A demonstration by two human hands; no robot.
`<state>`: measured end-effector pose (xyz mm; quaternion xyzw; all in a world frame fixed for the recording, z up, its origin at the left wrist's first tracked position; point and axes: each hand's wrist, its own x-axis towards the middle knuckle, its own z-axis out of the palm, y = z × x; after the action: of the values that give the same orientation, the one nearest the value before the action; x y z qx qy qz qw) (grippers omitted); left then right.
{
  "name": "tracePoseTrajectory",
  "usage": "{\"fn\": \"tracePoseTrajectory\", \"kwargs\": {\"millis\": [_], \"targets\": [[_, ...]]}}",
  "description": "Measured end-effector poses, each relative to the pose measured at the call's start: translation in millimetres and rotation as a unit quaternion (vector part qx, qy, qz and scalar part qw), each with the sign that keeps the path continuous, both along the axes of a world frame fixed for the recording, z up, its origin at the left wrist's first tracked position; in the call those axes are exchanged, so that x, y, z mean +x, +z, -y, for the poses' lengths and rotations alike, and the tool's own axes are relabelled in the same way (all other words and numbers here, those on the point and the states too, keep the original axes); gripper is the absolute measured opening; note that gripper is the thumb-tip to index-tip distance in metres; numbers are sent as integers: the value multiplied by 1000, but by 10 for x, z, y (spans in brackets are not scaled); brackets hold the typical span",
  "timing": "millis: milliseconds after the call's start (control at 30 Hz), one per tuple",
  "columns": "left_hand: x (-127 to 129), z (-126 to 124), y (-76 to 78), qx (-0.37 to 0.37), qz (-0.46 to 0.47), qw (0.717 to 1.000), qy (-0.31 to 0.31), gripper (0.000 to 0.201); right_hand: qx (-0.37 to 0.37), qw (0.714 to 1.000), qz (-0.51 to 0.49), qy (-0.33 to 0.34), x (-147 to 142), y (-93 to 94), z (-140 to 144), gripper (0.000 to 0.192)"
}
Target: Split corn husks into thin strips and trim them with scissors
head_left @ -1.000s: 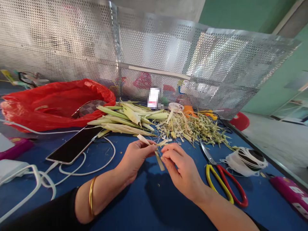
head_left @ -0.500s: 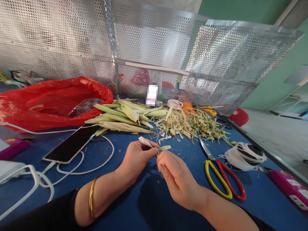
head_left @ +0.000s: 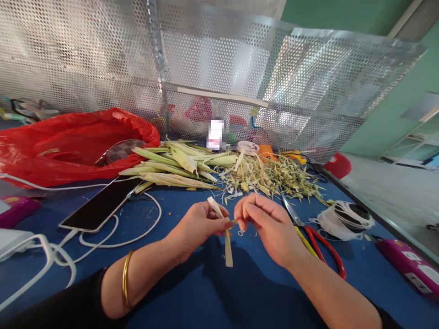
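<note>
My left hand (head_left: 202,227) is closed in a pinch around a pale strip of corn husk (head_left: 228,253). One end sticks up above the fingers and the other hangs below them. Just to the right, my right hand (head_left: 269,224) has thumb and fingertips pressed together beside the left fingertips; what they grip is too small to make out. Beyond both hands lie a pile of green-white corn husks (head_left: 171,171) and a heap of dried plant bits and shreds (head_left: 270,176). Scissors (head_left: 325,246) with red and yellow handles lie partly hidden behind my right forearm.
White string (head_left: 343,221) is wound on a dark core at right, near a magenta box (head_left: 408,265). At left are a red plastic bag (head_left: 68,146), a dark phone (head_left: 101,205) and a looping white cable (head_left: 159,214). A perforated metal screen (head_left: 219,59) stands behind.
The husk strip has turned from lying sideways to hanging downward from my left hand. My right hand has moved up and right, slightly away from my left, and covers more of the scissors.
</note>
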<state>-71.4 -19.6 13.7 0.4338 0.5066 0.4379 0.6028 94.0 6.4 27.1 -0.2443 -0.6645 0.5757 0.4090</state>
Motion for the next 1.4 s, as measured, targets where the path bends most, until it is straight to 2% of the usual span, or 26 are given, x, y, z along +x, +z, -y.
{"fn": "tracePoseTrajectory", "kwargs": {"millis": [100,300,533,633,733,833,933,1067,1167,1267,1400], "targets": [[2,18,-9,-4,-30,999,-32,21,-29,999,17,26,56,65,-52,22],[23,46,-106,32,-102,989,-99,14,-7,996,76,35,59,62,-66,28],[30,77,-19,53,-81,989,-116,21,-184,980,62,-46,25,-103,-218,19],[35,94,24,59,-64,990,-110,27,-198,974,96,-49,6,-207,-280,21],[34,100,46,53,-57,993,-87,19,-140,974,173,-53,-10,-315,-302,20],[15,77,61,65,-24,997,-40,11,6,962,265,-60,-11,-367,-280,16],[-24,29,68,68,16,997,37,10,130,937,323,-38,1,-322,-227,16],[-76,-33,63,55,26,987,147,15,226,919,323,6,17,-164,-120,21],[-89,-52,53,47,10,984,174,18,289,921,262,-2,12,-77,-35,16],[-74,-48,36,43,5,987,156,19,297,938,177,5,-9,-61,17,16],[-44,-35,6,36,-4,991,131,16,218,964,146,42,-33,-91,46,21]]}}
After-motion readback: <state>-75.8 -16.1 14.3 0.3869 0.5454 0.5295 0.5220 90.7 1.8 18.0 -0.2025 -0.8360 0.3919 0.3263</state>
